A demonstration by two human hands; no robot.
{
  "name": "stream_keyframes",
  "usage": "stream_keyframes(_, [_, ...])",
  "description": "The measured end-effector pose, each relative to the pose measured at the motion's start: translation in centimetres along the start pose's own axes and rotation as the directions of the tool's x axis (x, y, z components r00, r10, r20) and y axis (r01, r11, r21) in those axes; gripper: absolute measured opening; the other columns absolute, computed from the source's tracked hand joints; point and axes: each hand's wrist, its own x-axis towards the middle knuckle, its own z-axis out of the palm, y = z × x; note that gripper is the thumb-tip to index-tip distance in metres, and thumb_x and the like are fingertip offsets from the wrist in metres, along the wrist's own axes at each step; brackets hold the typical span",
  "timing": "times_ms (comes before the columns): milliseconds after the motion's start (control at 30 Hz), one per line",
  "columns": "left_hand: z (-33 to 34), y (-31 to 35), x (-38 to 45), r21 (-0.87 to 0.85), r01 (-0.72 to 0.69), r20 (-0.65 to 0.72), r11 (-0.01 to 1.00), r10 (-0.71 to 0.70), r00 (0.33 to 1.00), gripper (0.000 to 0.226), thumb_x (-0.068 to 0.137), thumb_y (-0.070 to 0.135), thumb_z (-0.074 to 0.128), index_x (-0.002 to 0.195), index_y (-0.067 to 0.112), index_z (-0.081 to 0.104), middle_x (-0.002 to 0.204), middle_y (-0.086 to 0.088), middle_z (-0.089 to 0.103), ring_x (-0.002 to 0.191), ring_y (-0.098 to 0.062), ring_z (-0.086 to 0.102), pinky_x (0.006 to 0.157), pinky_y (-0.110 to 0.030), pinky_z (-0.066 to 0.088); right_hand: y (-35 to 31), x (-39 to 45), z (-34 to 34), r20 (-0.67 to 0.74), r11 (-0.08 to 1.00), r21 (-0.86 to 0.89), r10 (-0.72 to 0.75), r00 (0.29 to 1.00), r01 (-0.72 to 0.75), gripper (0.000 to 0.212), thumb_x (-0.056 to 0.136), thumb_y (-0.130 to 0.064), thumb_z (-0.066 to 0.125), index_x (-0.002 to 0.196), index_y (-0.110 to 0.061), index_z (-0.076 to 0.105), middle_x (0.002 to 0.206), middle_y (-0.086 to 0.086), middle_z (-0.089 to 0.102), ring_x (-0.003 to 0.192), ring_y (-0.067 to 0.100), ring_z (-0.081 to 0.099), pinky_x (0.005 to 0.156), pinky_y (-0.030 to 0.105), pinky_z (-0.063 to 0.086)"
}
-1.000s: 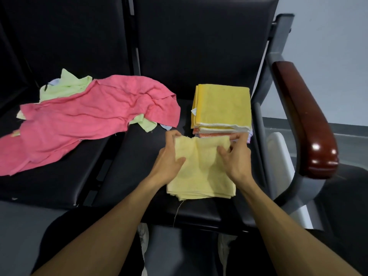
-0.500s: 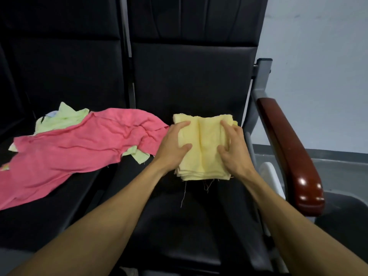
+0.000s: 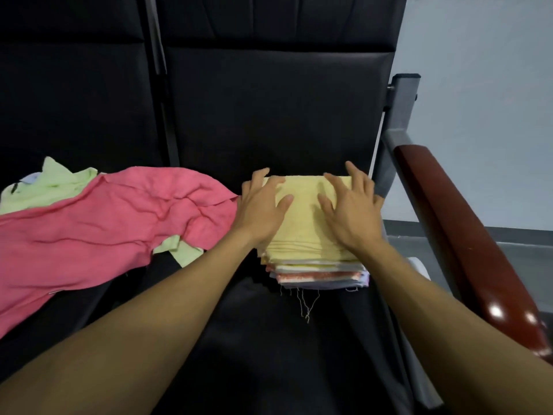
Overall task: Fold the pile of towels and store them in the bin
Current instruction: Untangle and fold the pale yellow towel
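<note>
2 hands, left hand (image 3: 259,206) and right hand (image 3: 353,209), press flat with fingers spread on 1 folded yellow towel (image 3: 303,223) topping 1 stack (image 3: 320,272), right of 1 pink towel (image 3: 104,229).

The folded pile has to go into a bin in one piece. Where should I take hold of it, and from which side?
Grip the stack of folded towels at its left and right edges, low down, fingers under the bottom layer. It is a loose pile of thin layers with frayed threads in front, so a grip on the top yellow towel alone would likely lift only that one.
</note>
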Motion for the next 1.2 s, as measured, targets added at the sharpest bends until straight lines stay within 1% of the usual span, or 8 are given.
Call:
stream_keyframes(133, [2.4, -0.1, 0.8, -0.006, 0.065, 0.261, 0.998, -0.061, 0.963, 0.06, 0.106, 0.048, 0.037, 0.16, 0.034, 0.015, 0.169, 0.01, -0.008, 0.155, -0.028, 0.002, 0.123, -0.055, 0.015, 1.8, 0.2, 2.5, 0.239, 0.999, -0.019, 0.054, 0.97, -0.051, 0.057, 0.104, -0.056, 0.025, 0.157, -0.037, 0.017, 0.168, -0.005, -0.008, 0.153, 0.03, -0.01, 0.114, 0.071, 0.011])
stream_keyframes(367, [6.8, -2.0, -0.2, -0.069, 0.114, 0.309, 0.991, -0.087, 0.947, 0.058, 0.107, 0.051, 0.023, 0.157, 0.05, -0.007, 0.16, 0.028, -0.028, 0.155, -0.032, 0.005, 0.121, -0.06, 0.017, 4.7, -0.6, 6.2, 0.165, 0.982, 0.147, 0.094, 0.982, -0.119, 0.056, 0.105, -0.053, 0.022, 0.158, -0.037, 0.015, 0.168, -0.008, -0.006, 0.151, 0.035, 0.016, 0.116, 0.055, 0.029])
stream_keyframes(533, [5.7, -1.4, -0.1, -0.351, 0.24, 0.24, 0.905, -0.16, 0.957, 0.065, 0.107, 0.045, 0.038, 0.159, 0.041, 0.001, 0.168, 0.009, -0.013, 0.153, -0.025, 0.016, 0.124, -0.044, 0.017, 4.8, -0.5, 5.1, 0.194, 0.878, 0.324, 0.303, 0.933, -0.353, 0.065, 0.103, -0.054, 0.033, 0.158, -0.039, 0.003, 0.167, 0.003, -0.01, 0.148, 0.039, 0.02, 0.117, 0.054, 0.025])
stream_keyframes(667, [5.0, -2.1, 0.4, -0.674, 0.534, 0.372, 0.51, -0.391, 0.842, 0.087, 0.092, 0.055, 0.064, 0.156, 0.024, 0.014, 0.139, -0.008, 0.054, 0.112, -0.023, 0.064, 0.097, -0.043, 0.055, 6.1, -0.2, 4.9, 0.311, 0.651, 0.477, 0.504, 0.806, -0.591, 0.109, 0.077, -0.08, 0.047, 0.159, -0.029, -0.004, 0.164, 0.012, 0.022, 0.146, 0.04, 0.029, 0.117, 0.057, 0.029])
stream_keyframes(767, [4.9, -2.9, 0.5, -0.655, 0.67, 0.559, 0.351, -0.372, 0.741, 0.078, 0.082, 0.063, 0.071, 0.135, 0.008, 0.056, 0.112, -0.01, 0.075, 0.098, -0.027, 0.075, 0.093, -0.045, 0.059, 7.1, 0.5, 5.2, 0.371, 0.533, 0.543, 0.54, 0.755, -0.648, 0.132, 0.048, -0.092, 0.05, 0.157, -0.03, 0.009, 0.157, 0.011, 0.037, 0.136, 0.038, 0.044, 0.112, 0.056, 0.038])
stream_keyframes(933, [4.5, -3.3, 0.1, -0.622, 0.72, 0.655, 0.308, -0.3, 0.694, 0.063, 0.082, 0.063, 0.07, 0.118, 0.011, 0.069, 0.105, -0.01, 0.078, 0.097, -0.027, 0.075, 0.087, -0.042, 0.06, 7.1, 0.6, 4.5, 0.578, 0.446, 0.519, 0.446, 0.684, -0.729, 0.097, 0.073, -0.078, 0.063, 0.14, -0.012, 0.039, 0.124, 0.009, 0.062, 0.1, 0.027, 0.066, 0.08, 0.039, 0.055])
stream_keyframes(1067, [4.1, -3.8, -1.1, -0.632, 0.737, 0.678, 0.239, -0.29, 0.675, 0.06, 0.083, 0.058, 0.072, 0.12, 0.011, 0.069, 0.106, -0.012, 0.077, 0.096, -0.028, 0.075, 0.084, -0.042, 0.06, 6.9, -0.1, 4.4, 0.622, 0.399, 0.564, 0.37, 0.69, -0.723, 0.098, 0.062, -0.071, 0.073, 0.137, -0.014, 0.047, 0.119, 0.009, 0.068, 0.097, 0.029, 0.071, 0.084, 0.044, 0.059])
stream_keyframes(1200, [2.7, -3.0, -2.0, -0.666, 0.712, 0.646, 0.221, -0.305, 0.7, 0.054, 0.085, 0.052, 0.073, 0.119, 0.011, 0.069, 0.103, -0.012, 0.077, 0.092, -0.029, 0.075, 0.077, -0.04, 0.06, 5.1, -1.1, 3.3, 0.565, 0.372, 0.626, 0.389, 0.727, -0.685, 0.06, 0.088, -0.05, 0.068, 0.13, -0.011, 0.052, 0.115, 0.009, 0.068, 0.098, 0.028, 0.07, 0.087, 0.044, 0.058])
